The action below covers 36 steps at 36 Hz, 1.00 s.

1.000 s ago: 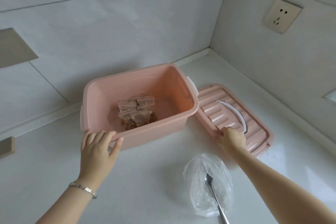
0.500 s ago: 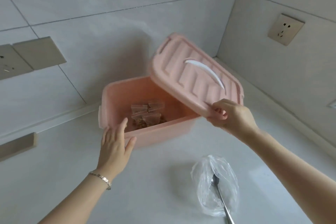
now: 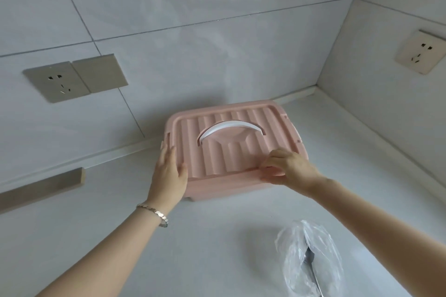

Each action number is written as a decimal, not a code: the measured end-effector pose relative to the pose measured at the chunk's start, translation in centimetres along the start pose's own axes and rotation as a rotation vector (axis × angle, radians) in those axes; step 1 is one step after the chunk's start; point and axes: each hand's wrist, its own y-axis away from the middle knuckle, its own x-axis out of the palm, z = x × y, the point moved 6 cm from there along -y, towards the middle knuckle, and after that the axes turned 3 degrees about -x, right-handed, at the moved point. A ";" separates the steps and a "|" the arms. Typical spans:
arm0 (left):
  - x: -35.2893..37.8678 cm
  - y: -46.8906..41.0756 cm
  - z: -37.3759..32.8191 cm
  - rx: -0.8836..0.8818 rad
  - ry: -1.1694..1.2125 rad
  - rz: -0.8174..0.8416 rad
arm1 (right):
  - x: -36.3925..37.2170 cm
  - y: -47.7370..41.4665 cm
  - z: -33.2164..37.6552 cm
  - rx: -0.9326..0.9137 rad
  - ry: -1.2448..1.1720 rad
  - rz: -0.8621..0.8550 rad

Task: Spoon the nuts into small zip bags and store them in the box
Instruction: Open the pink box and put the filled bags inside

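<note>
Head view: the pink box point(image 3: 224, 188) stands on the white counter point(image 3: 205, 243), towards the far side and close to the tiled wall, left of the room corner. The ribbed pink lid point(image 3: 231, 154) lies on top of the box and covers its opening. A white curved handle point(image 3: 229, 128) sits in the recess across the lid's far half.

The left hand point(image 3: 169, 171) lies flat against the left end of the box and lid, fingers straight and pointing away, thumb spread over the near-left corner; it grips nothing. A metal bracelet point(image 3: 153, 213) circles its wrist.

The right hand point(image 3: 292, 169) pinches the lid's near edge towards the right corner, curled fingers on top and thumb below the rim.

A crumpled clear bag point(image 3: 321, 248) lies on the counter at near right, well apart from the box, with a metal spoon point(image 3: 310, 260) lying on it, its bowl towards the box and its handle running off the near edge of view.

On the far wall at left is a grey socket point(image 3: 56, 82); a beige socket point(image 3: 421, 52) is on the right wall.
</note>
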 end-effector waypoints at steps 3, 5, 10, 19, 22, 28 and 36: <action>0.9 -0.7 0.8 -0.070 -0.023 0.051 | -1.2 0.5 -2.0 0.199 0.008 -0.188; 1.0 -1.0 1.1 -0.067 0.007 0.037 | -1.5 0.8 -4.3 0.430 0.029 -0.227; 0.8 -2.2 1.4 -0.073 0.080 -0.031 | 0.1 0.3 -8.0 0.798 -0.162 -0.067; 0.8 -4.4 1.8 -0.171 0.030 -0.016 | 0.5 -2.5 -10.1 0.879 -0.149 -0.119; 1.4 -4.5 3.3 -0.287 0.134 0.012 | 0.8 -2.3 -10.3 0.939 -0.237 -0.120; 1.7 -3.7 4.0 -0.371 0.310 -0.050 | 0.6 -1.2 -9.9 1.038 -0.343 -0.274; 0.0 -2.1 3.8 -0.365 0.297 -0.414 | -0.7 -0.9 -8.9 0.986 -0.196 -0.456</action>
